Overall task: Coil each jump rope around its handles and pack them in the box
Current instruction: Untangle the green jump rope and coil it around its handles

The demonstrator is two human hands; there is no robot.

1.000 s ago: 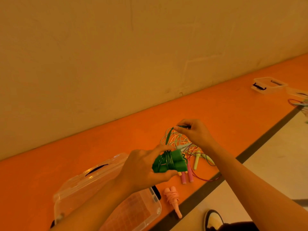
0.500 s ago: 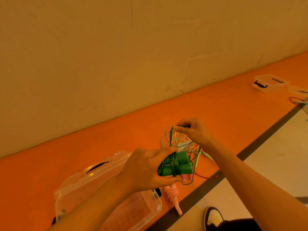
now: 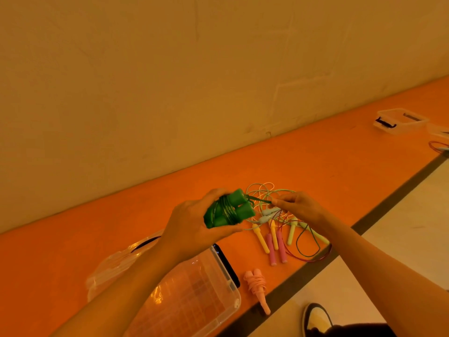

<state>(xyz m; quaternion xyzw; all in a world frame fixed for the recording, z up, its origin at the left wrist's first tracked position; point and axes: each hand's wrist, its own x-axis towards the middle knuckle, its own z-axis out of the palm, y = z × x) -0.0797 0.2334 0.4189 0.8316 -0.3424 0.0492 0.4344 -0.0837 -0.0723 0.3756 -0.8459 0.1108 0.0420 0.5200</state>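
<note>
Head view: left hand (image 3: 192, 229) grips the green handles (image 3: 233, 211), long axis slanting up-right, above the far end of the box (image 3: 218, 310); right hand (image 3: 298, 206) pinches the free cord (image 3: 258, 200) farther from the box, placed for the next wrap.

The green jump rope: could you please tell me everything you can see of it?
The green rope has two thick, matte, foam-like handles held side by side, with thin green cord wound several times round their middle. The left hand grips the bundle, tilted, above the orange table. One strand runs from it to the right hand, which pinches it.
</note>
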